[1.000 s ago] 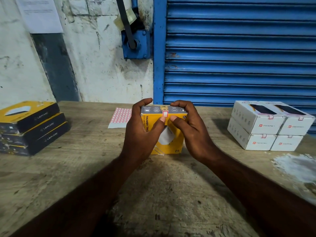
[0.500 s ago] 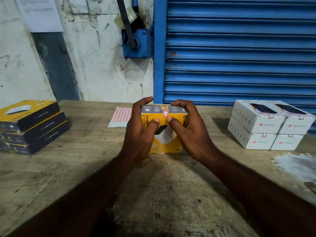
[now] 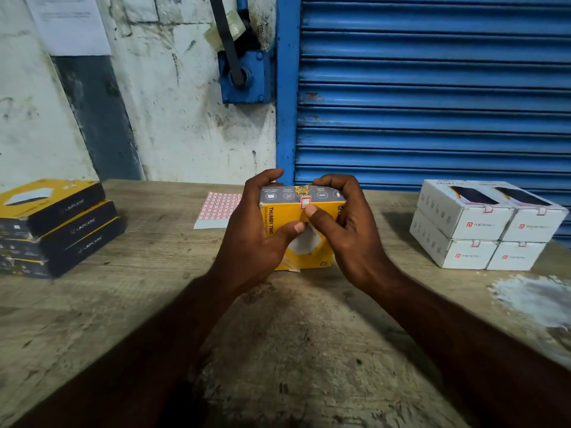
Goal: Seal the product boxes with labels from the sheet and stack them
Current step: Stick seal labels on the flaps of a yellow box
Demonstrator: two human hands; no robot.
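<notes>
The yellow Thumby Trio box (image 3: 285, 213) stands between left hand (image 3: 256, 239) and right hand (image 3: 349, 242) — each grip curled round an end, right thumb on its label (image 3: 305, 201) (label sheet (image 3: 217, 208) behind-left).

The yellow cardboard box (image 3: 287, 216) is showing smooth printed faces; under it the wooden table (image 3: 278, 335) is looking rough, scuffed; behind it the painted metal shutter (image 3: 432, 88) is gleaming
</notes>
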